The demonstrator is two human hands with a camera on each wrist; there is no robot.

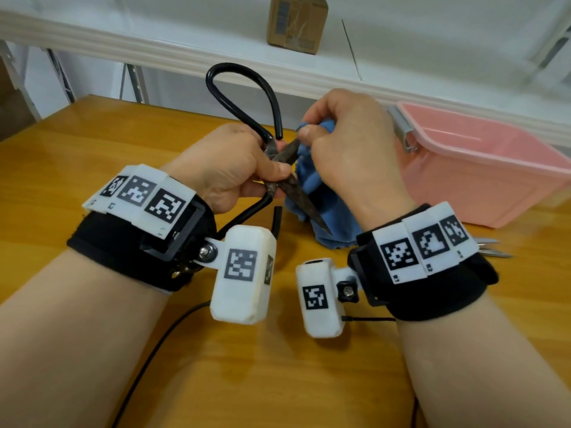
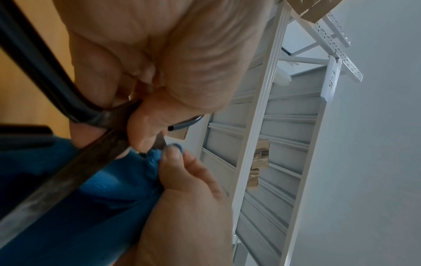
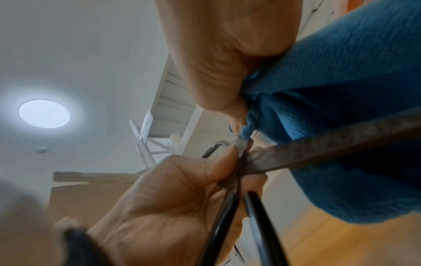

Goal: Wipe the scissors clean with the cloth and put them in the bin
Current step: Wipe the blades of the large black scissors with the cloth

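The left hand (image 1: 228, 162) is pinching the scissors (image 1: 279, 168) at the pivot, thumb and fingers pressed on the metal, holding them above the counter (image 1: 77, 143). The blades are standing spread apart, one tip pointing down toward the person. The right hand (image 1: 349, 149) is pinching the cloth (image 1: 309, 183) against the upper blade near the pivot; the rest of the cloth is hanging down to the counter. The bin (image 1: 482, 180) is sitting open to the right, near the counter's far edge, with free counter between it and the hands.
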